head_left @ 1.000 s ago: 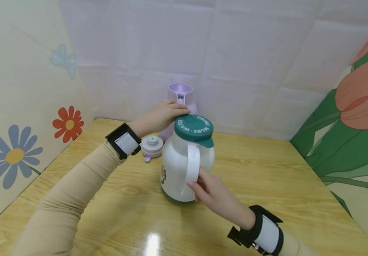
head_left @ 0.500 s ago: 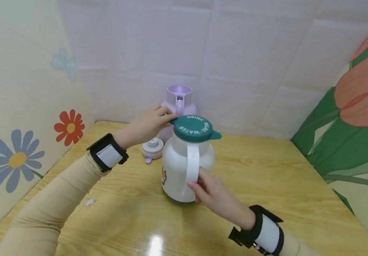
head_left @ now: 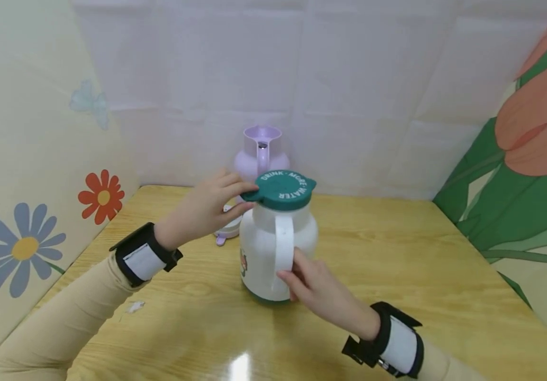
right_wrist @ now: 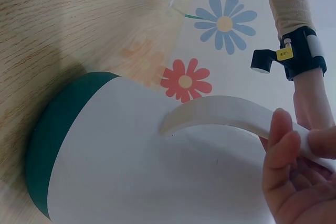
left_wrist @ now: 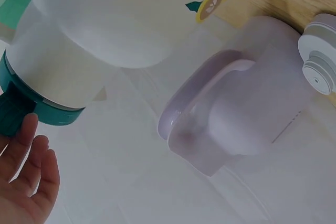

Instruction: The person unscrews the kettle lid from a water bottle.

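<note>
A white vacuum jug (head_left: 259, 248) with a green base stands upright on the wooden table. Its green lid (head_left: 283, 186), lettered in white, sits on the neck, a pointed spout facing back right. My left hand (head_left: 202, 209) pinches the lid's side tab between thumb and fingers; the left wrist view shows fingertips at this green lid (left_wrist: 52, 114). Low on the white handle (head_left: 284, 238), my right hand (head_left: 323, 291) holds on with curled fingers and thumb. In the right wrist view, the handle (right_wrist: 220, 109) arches into that hand (right_wrist: 294, 177).
Behind the white jug stands a lilac jug (head_left: 247, 163) with an uncovered top. Its likely stopper (left_wrist: 318, 51), grey-white and lilac, lies on the table (head_left: 397, 254) near it. A small whitish scrap (head_left: 135, 306) is at the left. A white sheet (head_left: 359, 95) hangs behind.
The green lid has turned counterclockwise, seen from above, its spout swinging from front right to back right. My left hand has moved left and nearer with the tab. The right hand stays on the handle.
</note>
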Tool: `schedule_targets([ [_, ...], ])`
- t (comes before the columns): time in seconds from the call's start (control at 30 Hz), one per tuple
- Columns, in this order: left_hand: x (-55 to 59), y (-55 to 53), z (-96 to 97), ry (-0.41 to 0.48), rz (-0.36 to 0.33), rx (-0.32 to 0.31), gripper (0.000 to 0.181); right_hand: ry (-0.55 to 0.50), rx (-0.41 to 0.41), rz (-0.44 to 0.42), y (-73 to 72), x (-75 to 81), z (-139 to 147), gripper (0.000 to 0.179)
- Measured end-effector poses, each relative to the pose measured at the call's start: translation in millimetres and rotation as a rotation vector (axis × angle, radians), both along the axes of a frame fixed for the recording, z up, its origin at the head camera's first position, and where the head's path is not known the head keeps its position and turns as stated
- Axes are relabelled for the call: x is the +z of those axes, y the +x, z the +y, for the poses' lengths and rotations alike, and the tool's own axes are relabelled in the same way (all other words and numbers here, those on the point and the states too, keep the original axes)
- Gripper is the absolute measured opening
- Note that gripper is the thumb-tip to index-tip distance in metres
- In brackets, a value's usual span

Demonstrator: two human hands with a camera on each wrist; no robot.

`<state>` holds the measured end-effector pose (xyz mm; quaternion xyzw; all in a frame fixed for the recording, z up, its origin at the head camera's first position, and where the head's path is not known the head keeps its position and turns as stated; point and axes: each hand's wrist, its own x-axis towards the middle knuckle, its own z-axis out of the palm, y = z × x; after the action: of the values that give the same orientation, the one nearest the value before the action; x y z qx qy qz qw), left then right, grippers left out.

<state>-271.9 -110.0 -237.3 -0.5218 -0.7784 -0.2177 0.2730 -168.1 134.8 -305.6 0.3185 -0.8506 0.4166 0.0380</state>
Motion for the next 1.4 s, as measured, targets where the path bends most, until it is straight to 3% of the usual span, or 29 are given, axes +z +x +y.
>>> schedule_targets([
  [0.3,1.7,12.2,1.6,0.067,0.087,-0.088,0.027,0.019,-0.005,0.011,-1.6,6.6,-8,0.011],
  [0.53,1.7,18.2,20.3,0.084,0.097,-0.144,0.021,0.022,-0.028,-0.035,-1.0,5.6,-8,0.012],
  [0.73,-2.5,16.0,38.9,0.132,0.097,-0.186,0.016,-0.002,-0.034,-0.050,-1.3,1.7,-9,0.011],
  [1.2,-3.6,18.7,48.1,0.152,0.098,-0.166,0.018,-0.027,-0.045,-0.097,-1.3,-0.6,-6,0.014],
  [1.3,-11.1,24.5,44.4,0.207,0.042,-0.128,0.024,-0.035,-0.037,-0.099,-1.8,-1.2,-3,0.018],
  [1.4,-25.9,33.1,37.4,0.312,-0.056,-0.069,0.021,-0.029,-0.025,-0.080,-2.0,-0.8,1,0.022],
])
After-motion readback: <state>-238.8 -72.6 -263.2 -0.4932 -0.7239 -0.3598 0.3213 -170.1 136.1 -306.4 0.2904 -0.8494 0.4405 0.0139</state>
